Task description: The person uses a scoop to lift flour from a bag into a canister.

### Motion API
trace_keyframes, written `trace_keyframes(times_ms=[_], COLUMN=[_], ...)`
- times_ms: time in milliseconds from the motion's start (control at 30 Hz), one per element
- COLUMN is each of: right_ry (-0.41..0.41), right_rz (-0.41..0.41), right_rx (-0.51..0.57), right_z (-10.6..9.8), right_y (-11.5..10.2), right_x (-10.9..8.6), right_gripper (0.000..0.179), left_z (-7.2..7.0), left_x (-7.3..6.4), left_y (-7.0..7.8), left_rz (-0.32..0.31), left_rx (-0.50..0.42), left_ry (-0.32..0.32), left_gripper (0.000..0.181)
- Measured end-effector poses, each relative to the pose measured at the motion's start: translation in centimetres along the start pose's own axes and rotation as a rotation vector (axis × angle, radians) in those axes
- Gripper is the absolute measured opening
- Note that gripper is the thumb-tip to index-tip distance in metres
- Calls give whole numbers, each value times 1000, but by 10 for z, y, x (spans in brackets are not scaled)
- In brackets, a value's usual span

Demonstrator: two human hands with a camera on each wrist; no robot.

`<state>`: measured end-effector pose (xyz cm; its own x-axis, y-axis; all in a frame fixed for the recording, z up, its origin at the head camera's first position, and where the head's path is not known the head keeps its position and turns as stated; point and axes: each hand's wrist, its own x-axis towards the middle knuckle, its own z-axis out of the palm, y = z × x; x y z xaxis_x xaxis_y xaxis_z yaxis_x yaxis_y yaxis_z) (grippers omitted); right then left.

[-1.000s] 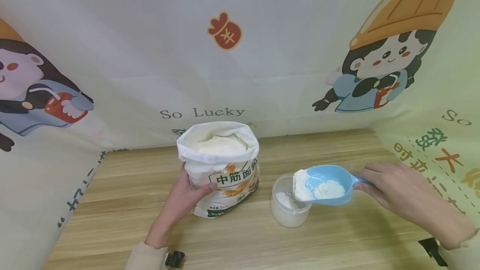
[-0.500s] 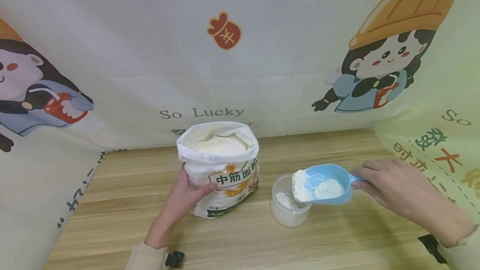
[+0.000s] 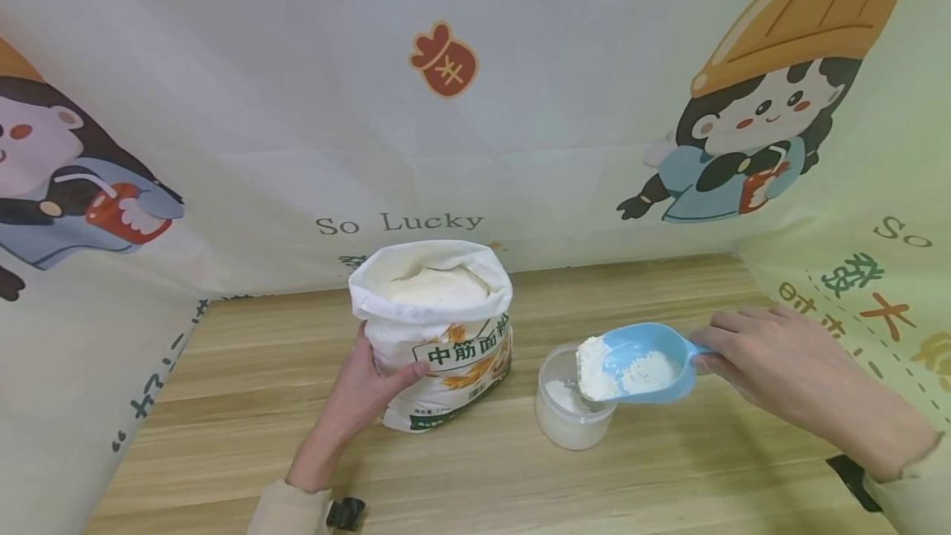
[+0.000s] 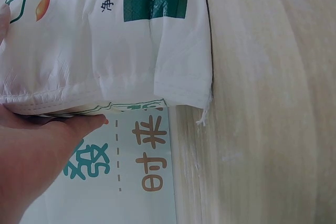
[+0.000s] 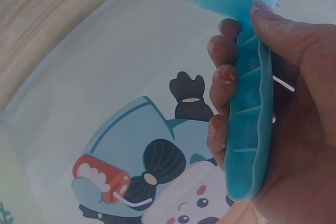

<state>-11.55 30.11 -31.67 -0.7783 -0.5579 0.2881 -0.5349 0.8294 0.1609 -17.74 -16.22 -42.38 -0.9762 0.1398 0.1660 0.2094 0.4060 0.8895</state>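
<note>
My left hand [image 3: 360,399] holds the side of an open white flour bag [image 3: 456,370], thumb across its printed front. Flour shows inside the rolled rim. The left wrist view has the bag's lower corner [image 4: 126,72] with fingers along its edge. My right hand [image 3: 776,366] grips a light blue scoop [image 3: 631,347] by its handle; in the right wrist view, powdery fingers wrap round that handle [image 5: 251,108]. Flour [image 3: 597,370] is heaped at the scoop's front lip, with more towards the back. The lip hangs over the right side of a clear plastic tub [image 3: 570,432] containing some flour.
Everything stands on a wood-grain table [image 3: 461,490]. A printed cloth [image 3: 565,106] with cartoon figures and lettering rises behind it and along both sides. The tub stands to the right of the bag, with a gap between them.
The right hand and scoop have shifted slightly left and upwards, the lip staying over the tub. The left hand and bag look unmoved.
</note>
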Motion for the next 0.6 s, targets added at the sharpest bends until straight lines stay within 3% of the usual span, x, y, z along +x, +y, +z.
trace_keyframes(times_ms=[600], right_ry=[-16], right_rz=[-41], right_rx=[-33], right_z=[-8], right_y=[-4], right_x=[12], right_gripper=[19], left_z=[0], left_x=[0], left_y=[0], left_rz=[6], left_rx=[-6], left_ry=[2], left_gripper=[95])
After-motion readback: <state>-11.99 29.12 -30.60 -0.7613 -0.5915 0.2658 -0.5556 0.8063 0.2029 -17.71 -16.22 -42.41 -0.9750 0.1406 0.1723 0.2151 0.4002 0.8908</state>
